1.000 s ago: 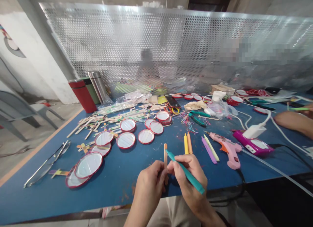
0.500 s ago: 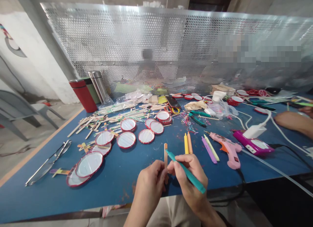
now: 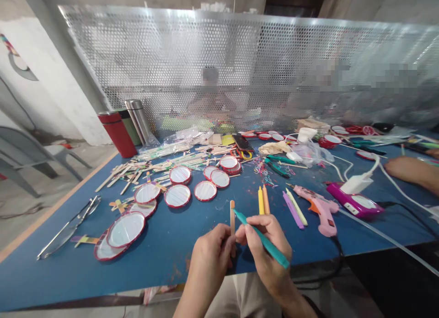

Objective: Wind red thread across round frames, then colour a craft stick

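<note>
Head view: at the lower centre, the left hand (image 3: 209,256) pinches the low part of a wooden stick (image 3: 232,213) between thumb and fingers, leaving its upper end bare. Just to its right, the right hand (image 3: 275,231) grips a teal marker (image 3: 270,247) like a pen, thumb and fingers pressed around the barrel.

The stick's long axis runs almost straight up the frame; the marker slants from lower right to upper left, so the two meet at a sharp angle. The tip is at the stick's right edge, a little below its top; whether it touches is too small to tell. The left hand alone clearly steadies the wood, while the right fingertips sit close beside it.

Farther up, a yellow marker (image 3: 261,201) and an orange marker (image 3: 266,201) lie just above the right hand. Red-rimmed discs (image 3: 177,196) spread left of centre, with loose sticks (image 3: 118,177) beyond them.
</note>
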Demonstrator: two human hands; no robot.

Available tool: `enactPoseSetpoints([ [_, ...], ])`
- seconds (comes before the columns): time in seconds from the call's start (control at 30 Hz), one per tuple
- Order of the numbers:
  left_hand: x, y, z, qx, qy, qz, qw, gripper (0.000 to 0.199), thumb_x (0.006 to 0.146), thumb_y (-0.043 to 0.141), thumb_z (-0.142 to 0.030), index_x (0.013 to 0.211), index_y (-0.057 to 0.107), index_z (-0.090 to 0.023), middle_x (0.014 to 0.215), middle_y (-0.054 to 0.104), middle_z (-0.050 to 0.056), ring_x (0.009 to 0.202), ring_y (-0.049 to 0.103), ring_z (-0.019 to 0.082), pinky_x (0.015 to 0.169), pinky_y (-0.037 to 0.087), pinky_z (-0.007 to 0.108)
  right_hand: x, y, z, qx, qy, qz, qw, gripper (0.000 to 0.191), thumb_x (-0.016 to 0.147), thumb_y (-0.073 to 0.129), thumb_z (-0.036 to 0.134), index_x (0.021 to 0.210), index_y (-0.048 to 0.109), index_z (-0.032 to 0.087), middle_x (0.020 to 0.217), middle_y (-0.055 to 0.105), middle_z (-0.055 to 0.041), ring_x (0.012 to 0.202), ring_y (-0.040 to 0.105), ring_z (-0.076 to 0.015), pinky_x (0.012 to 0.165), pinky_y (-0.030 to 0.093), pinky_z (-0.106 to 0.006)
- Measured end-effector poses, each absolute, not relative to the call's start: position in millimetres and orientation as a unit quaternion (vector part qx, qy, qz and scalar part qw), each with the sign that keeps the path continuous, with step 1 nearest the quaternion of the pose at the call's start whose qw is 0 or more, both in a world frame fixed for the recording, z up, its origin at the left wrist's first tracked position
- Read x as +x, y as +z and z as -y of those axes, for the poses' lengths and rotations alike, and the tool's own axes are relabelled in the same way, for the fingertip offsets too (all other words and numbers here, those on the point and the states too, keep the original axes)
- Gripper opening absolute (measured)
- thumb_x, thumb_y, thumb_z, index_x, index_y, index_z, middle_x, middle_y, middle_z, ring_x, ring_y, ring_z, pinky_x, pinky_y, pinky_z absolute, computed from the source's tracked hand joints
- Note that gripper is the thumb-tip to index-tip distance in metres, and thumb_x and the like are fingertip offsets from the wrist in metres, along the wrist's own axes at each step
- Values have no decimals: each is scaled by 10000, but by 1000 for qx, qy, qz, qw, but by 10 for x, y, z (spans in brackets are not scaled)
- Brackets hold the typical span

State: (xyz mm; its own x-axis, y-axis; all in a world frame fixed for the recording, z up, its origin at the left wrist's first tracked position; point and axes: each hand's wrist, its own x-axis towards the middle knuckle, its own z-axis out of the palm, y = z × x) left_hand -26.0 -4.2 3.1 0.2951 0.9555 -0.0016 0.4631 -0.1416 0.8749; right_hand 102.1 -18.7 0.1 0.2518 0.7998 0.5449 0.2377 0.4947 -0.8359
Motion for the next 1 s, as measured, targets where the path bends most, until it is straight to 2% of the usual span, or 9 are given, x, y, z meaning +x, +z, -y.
enactPoseSetpoints([
  [1.0, -258, 26, 39, 688, 296, -523, 407, 203, 880, 425, -295, 732, 527, -201, 564, 589, -31, 460, 551, 97, 486, 378, 173, 1039, -24, 186, -458, 220, 557, 657, 66, 889, 549, 188, 936, 535, 234, 665, 662, 50, 590, 645, -95, 553, 549, -176],
])
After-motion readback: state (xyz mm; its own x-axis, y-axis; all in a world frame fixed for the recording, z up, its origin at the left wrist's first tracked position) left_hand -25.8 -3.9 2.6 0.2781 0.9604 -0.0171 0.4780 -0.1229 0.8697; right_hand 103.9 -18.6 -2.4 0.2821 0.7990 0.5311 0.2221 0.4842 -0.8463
